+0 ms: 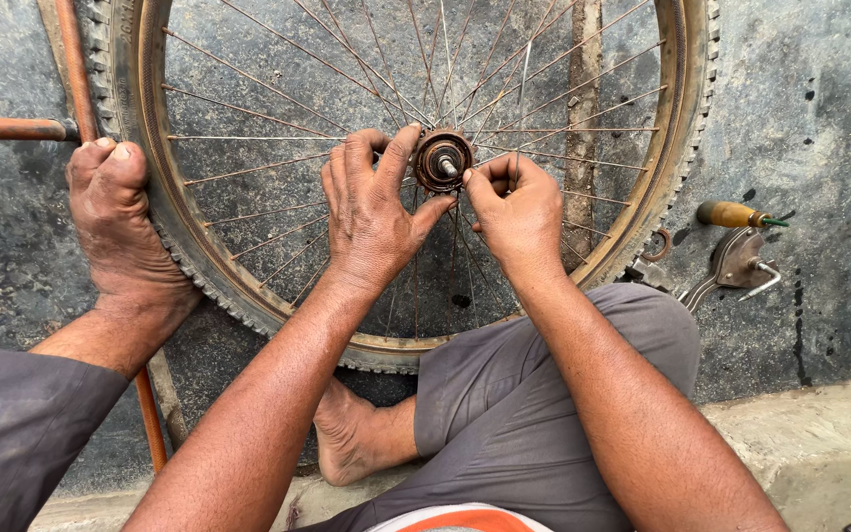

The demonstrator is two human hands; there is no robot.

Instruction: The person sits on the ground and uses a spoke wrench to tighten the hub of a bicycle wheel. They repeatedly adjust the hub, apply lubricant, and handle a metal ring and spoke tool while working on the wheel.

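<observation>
Grey trouser knee [504, 394] lying nearest, under a bicycle wheel [199, 246].
Left hand [371, 212] gripping the rusty hub [442, 160]; right hand [516, 207] pinching 1 spoke [520, 94], lacing seemingly unfinished.

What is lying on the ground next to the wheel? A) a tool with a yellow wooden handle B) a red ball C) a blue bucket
A: a tool with a yellow wooden handle lies on the dark ground to the right of the bicycle wheel, beside a metal bracket.
</observation>
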